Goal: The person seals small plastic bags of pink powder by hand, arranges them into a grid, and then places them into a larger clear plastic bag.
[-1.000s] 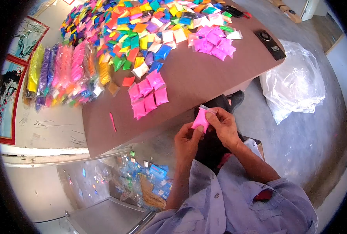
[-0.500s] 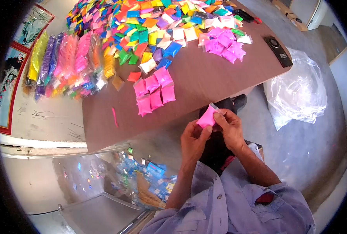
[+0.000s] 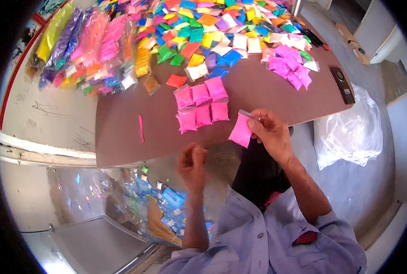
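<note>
My right hand [image 3: 273, 136] pinches a small clear packet of bright pink material [image 3: 240, 132] by its top corner, just off the table's front edge. My left hand [image 3: 193, 166] is apart from it, lower and to the left by the edge; motion smears its fingers. Several matching pink packets [image 3: 201, 112] lie in two neat rows on the brown table [image 3: 162, 141]. Left of them is a thin pink strip [image 3: 141, 128].
A heap of coloured packets [image 3: 212, 41] covers the table's far side, with long filled bags [image 3: 91, 39] at left. Violet-pink packets [image 3: 291, 65] and a black device [image 3: 342, 85] lie at right. A clear plastic bag [image 3: 349, 130] and a broom [image 3: 160, 221] are on the floor.
My left hand has let go of the pink packet and moved left. My right hand alone now holds it, closer to the table edge. The view has shifted slightly.
</note>
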A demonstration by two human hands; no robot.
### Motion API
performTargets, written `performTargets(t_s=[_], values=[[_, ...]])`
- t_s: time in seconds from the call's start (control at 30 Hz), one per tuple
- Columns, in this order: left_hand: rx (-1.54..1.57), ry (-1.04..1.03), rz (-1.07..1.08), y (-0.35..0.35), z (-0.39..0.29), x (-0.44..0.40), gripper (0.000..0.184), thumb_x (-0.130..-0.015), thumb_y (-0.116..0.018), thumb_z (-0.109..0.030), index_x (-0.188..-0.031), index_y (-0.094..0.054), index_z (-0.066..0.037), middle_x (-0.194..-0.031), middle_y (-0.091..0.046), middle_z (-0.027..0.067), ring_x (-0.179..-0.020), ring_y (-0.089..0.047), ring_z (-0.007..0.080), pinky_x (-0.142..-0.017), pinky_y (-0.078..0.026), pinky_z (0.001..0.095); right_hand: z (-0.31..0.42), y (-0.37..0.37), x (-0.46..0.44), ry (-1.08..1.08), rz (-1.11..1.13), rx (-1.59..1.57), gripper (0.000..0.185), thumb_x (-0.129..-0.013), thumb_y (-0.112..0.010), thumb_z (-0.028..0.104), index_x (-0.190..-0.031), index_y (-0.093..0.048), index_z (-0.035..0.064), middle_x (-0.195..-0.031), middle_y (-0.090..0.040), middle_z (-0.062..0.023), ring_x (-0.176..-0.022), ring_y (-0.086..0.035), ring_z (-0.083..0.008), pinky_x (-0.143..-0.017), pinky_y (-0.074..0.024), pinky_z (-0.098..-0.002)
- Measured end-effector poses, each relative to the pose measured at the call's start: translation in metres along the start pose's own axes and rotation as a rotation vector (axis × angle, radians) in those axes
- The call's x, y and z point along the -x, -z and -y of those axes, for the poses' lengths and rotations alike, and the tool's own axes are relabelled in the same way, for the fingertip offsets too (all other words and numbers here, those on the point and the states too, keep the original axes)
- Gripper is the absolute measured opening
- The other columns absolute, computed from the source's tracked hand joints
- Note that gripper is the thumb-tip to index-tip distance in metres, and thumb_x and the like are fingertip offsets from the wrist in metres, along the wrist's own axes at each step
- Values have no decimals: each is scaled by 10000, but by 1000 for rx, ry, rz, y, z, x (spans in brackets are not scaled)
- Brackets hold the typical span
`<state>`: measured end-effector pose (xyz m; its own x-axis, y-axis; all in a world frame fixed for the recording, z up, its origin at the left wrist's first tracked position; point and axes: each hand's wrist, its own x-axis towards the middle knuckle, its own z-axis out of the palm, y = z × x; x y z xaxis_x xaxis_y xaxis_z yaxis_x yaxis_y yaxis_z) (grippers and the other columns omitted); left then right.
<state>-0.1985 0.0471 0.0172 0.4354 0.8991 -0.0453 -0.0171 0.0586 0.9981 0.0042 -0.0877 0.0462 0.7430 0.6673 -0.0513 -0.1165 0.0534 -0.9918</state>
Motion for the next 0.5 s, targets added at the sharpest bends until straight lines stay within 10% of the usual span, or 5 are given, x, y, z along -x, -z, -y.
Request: performTargets(t_s=[0.5], values=[[-1098,-533,-399,112,-29,-113,245,-952,-776,-272,-1084,-749,-67,-980,-738,102,-856,-715,270,-765,-559,408,-8,37,-61,70,31,510,270,-972,-749,138,-1205,-702,10,-977,-737,-73,-893,-687,-133,-811,-577,-310]])
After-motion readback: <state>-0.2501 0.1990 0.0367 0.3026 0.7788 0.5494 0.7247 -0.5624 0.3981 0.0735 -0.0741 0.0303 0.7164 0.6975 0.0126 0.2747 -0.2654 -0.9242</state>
